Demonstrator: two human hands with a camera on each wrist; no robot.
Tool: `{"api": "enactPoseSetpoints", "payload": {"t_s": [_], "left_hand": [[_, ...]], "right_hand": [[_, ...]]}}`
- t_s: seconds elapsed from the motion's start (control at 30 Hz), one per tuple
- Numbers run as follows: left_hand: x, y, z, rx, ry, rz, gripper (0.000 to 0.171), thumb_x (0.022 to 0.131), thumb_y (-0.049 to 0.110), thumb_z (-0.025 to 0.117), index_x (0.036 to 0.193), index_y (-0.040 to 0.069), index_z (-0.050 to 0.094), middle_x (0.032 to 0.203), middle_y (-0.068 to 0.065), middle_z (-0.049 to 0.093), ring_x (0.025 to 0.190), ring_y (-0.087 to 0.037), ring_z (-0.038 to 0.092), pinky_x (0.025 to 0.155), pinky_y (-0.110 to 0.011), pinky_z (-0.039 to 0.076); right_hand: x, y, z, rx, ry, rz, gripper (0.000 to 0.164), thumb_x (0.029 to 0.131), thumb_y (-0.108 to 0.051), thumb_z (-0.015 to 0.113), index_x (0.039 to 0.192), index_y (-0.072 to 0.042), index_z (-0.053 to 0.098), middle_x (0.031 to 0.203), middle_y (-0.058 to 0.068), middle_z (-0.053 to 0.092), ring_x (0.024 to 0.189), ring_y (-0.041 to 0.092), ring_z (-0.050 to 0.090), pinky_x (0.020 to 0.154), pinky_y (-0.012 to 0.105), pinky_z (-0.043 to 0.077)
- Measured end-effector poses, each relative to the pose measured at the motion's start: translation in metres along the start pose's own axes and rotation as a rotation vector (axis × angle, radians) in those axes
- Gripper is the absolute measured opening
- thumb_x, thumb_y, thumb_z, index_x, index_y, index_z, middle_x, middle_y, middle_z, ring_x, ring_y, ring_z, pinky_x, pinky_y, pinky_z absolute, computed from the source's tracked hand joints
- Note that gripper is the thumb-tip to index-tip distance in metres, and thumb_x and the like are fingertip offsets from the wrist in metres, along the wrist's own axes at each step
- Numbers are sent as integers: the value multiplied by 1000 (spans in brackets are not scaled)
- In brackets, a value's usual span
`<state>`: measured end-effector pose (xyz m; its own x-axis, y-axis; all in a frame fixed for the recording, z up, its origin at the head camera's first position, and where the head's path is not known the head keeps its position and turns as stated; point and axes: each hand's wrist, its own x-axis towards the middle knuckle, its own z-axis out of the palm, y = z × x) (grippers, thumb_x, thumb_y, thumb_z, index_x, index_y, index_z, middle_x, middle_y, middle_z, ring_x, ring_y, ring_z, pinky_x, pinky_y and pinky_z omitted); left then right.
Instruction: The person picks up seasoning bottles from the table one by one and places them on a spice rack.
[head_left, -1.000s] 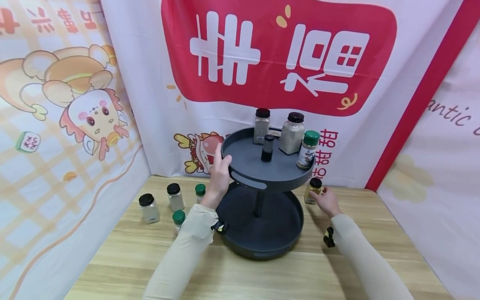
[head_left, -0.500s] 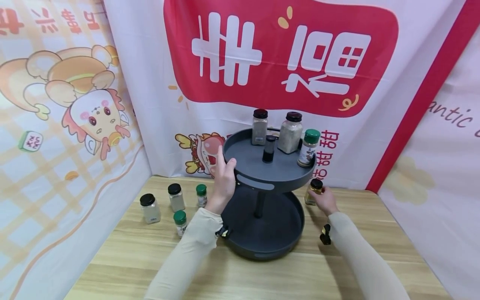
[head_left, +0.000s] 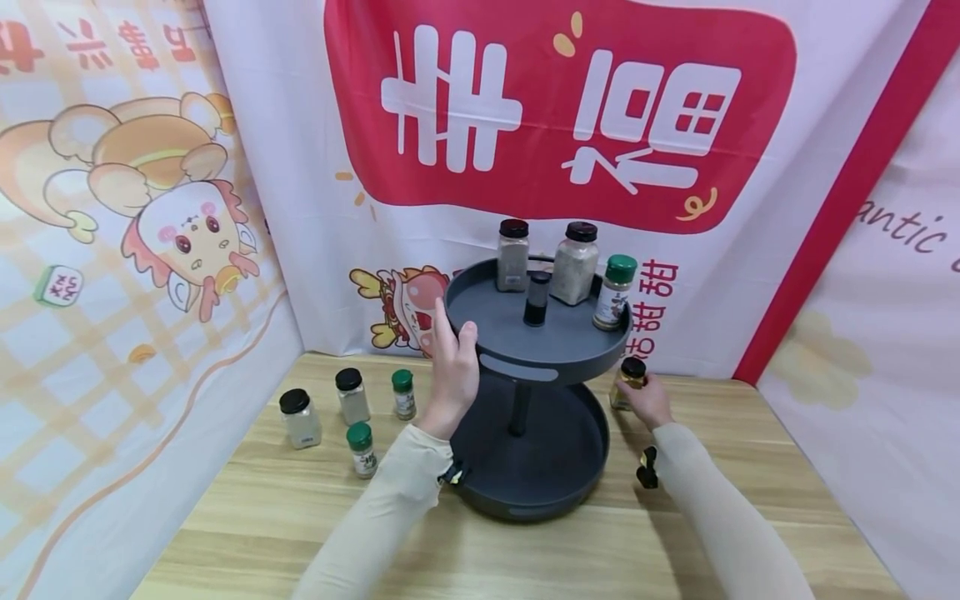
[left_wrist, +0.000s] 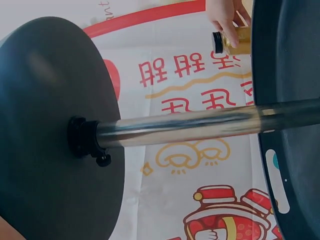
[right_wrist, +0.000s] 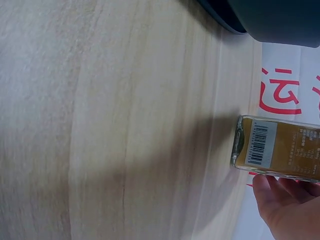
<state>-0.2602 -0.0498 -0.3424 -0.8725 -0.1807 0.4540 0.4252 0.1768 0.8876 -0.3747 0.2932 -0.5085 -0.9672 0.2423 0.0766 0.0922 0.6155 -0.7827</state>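
Observation:
A dark grey two-tier turntable rack (head_left: 517,358) stands on the table. My left hand (head_left: 456,375) lies against the left side of its upper tray, fingers extended and thumb raised. On that tray stand two black-lidded jars, a pale one (head_left: 574,271) and a greyer one (head_left: 513,262), plus a green-capped spice bottle (head_left: 613,296). To the right of the rack, my right hand (head_left: 651,402) grips a black-lidded spice jar (head_left: 627,385) by its side. In the right wrist view this glass jar (right_wrist: 280,147) shows brownish-yellow contents and a barcode label. Its lid is outside that view.
Left of the rack, two black-lidded jars (head_left: 301,423) and two green-capped bottles (head_left: 363,457) stand on the wooden table (head_left: 480,554). The lower tray (head_left: 540,467) shows a bare floor around the central post (head_left: 518,408). Printed cloth walls (head_left: 300,167) enclose the table's back and sides.
The upper tray has turned: its slot handle shifted right, and the black-lidded jars shifted left. My left hand moved slightly right and down along the rim. My right hand keeps holding the jar, nearly still.

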Motion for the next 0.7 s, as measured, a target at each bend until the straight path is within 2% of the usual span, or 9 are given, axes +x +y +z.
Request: {"api": "enactPoseSetpoints", "payload": {"t_s": [0.27, 0.43, 0.7], "left_hand": [[-6, 2, 4, 18, 31, 3, 69, 98, 36, 38, 153, 10, 4, 157, -5, 6, 140, -16, 12, 113, -41, 13], [-9, 3, 7, 23, 53, 19, 70, 98, 36, 39, 152, 10, 4, 157, -5, 7, 141, -16, 11, 113, -41, 13], [-13, 3, 12, 40, 81, 31, 71, 98, 37, 38, 152, 9, 2, 158, -4, 4, 142, -15, 6, 114, -41, 10]], "right_hand": [[7, 5, 9, -9, 53, -5, 60, 87, -38, 65, 122, 8, 50, 122, 31, 53, 112, 44, 51, 96, 51, 38], [10, 6, 11, -36, 91, 24, 59, 85, -38, 67, 121, 6, 51, 121, 30, 55, 111, 43, 52, 96, 52, 38], [12, 8, 13, -90, 90, 52, 66, 83, -44, 67, 121, 8, 52, 120, 30, 56, 110, 44, 52, 96, 52, 38]]}}
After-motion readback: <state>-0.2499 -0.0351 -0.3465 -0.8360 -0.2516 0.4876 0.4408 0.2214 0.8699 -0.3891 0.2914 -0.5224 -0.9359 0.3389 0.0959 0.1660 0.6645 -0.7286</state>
